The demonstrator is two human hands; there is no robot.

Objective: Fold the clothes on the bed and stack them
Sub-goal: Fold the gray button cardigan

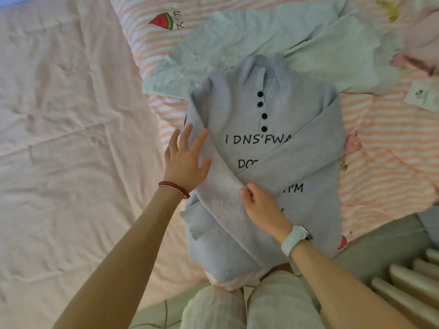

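Grey shirt (261,148) on bed (71,115) | left hand (185,157) flat on sleeve | right hand (259,205) pinches cuff

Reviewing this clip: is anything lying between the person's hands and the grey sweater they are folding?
Nothing visible. The left hand rests flat with spread fingers on the grey sweater at its folded left sleeve, and the right hand pinches that sleeve's ribbed cuff. Both touch the fabric directly.
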